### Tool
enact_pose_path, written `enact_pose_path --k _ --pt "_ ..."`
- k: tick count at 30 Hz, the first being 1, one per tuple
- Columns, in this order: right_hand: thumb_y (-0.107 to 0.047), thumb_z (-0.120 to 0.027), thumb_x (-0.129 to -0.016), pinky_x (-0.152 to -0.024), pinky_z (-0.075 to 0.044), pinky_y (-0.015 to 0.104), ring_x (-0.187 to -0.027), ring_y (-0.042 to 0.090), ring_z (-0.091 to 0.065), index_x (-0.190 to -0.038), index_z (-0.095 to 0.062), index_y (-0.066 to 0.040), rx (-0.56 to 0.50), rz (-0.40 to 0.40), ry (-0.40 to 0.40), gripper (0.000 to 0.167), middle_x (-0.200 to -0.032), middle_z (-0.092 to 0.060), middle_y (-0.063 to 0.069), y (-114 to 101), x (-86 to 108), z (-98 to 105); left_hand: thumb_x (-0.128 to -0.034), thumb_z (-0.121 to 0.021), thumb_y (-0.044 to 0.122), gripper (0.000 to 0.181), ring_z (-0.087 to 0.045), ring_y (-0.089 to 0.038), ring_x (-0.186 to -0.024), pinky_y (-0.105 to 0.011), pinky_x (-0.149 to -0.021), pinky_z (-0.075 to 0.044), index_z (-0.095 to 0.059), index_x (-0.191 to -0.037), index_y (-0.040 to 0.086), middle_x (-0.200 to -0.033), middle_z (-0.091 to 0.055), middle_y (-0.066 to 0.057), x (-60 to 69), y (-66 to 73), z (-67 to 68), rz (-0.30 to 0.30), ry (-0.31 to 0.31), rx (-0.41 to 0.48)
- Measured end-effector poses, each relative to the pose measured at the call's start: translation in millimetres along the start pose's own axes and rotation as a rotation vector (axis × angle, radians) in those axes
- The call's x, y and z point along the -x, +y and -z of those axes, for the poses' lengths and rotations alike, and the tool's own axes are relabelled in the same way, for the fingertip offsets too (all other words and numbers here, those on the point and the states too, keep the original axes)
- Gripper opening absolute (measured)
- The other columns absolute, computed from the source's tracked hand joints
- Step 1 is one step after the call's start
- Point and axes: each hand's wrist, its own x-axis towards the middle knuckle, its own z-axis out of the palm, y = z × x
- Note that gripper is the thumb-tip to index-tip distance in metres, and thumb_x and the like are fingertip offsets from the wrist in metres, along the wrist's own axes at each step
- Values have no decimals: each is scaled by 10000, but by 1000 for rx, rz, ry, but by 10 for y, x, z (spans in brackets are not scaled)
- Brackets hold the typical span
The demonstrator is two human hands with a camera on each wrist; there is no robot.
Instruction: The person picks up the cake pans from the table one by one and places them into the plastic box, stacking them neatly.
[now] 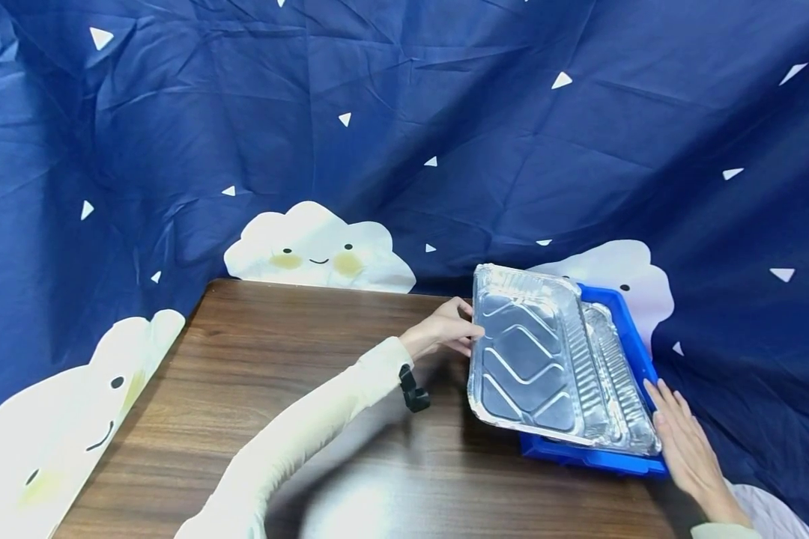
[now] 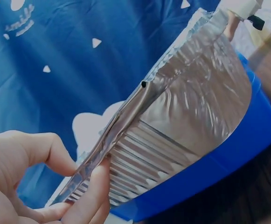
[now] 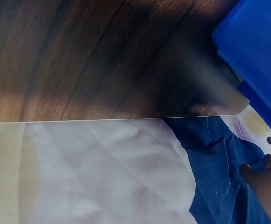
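Note:
My left hand (image 1: 445,327) pinches the left rim of a rectangular foil tray (image 1: 522,359), thumb on one face and fingers on the other, as the left wrist view also shows. The foil tray is tilted, its left side raised past the edge of a blue plastic bin (image 1: 600,458). Beneath and to the right, more foil (image 1: 623,382), apparently another tray, lies inside the bin. Against the bin's right wall rests my right hand (image 1: 688,442), fingers extended. Only part of that hand (image 3: 266,186) shows in the right wrist view. Most of the bin's inside is hidden by foil.
The bin stands at the right end of a brown wooden table (image 1: 297,359), close to its edge. A dark blue curtain (image 1: 404,135) with white clouds and triangles hangs behind and around the table. A black band piece (image 1: 414,391) hangs at my left wrist.

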Motion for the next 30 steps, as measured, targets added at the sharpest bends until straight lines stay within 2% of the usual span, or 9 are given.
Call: enact_pose_path --k 7,14,17,21,25,30 --pt "-135 -311 -1146 -1253 46 702 -1595 472 -61 -1681 -269 -102 -8 11 -2 538 -1728 -176 242 -18 5 1 -870 -704 -86 316 -601 -161 -568 -323 -637 -658 -474 -1075 -17 -757 -565 -75 -92 -12 -316 -8 84 2" --pt "-138 -318 -1145 -1264 57 674 -1603 450 -40 -1682 -262 -99 7 6 -18 541 -1736 -159 227 -13 10 8 -858 -758 -73 313 -563 -125 -513 -246 -551 -623 -482 -954 40 -710 -508 -36 -222 -32 -620 16 199 -44" --pt "-135 -321 -1143 -1262 59 677 -1603 451 -39 -1682 -261 -98 5 8 -19 543 -1738 -156 225 -4 10 13 -850 -777 -59 317 -618 -145 -510 -228 -530 -610 -494 -931 56 -671 -521 -27 -282 -41 -735 21 236 -86" --pt "-139 -325 -1142 -1254 67 690 -1602 454 -35 -1684 -255 -106 -9 2 -27 548 -1743 -143 217 9 16 12 -829 -809 -56 352 -729 -247 -580 -234 -517 -608 -491 -913 70 -661 -539 -27 -351 -59 -870 18 276 -128" --pt "-146 -325 -1145 -1252 76 689 -1598 469 -26 -1686 -244 -102 -11 -6 -38 548 -1744 -130 221 23 8 12 -821 -834 -44 382 -747 -274 -615 -226 -502 -599 -487 -926 78 -719 -537 -36 -410 -75 -982 29 291 -129" --pt "-158 -316 -1149 -1252 77 688 -1587 504 -29 -1684 -243 -90 -11 -12 -44 545 -1734 -131 252 12 -14 15 -833 -837 -33 386 -757 -320 -644 -253 -513 -611 -493 -954 91 -701 -647 -117 -458 -90 -1099 37 322 -125"
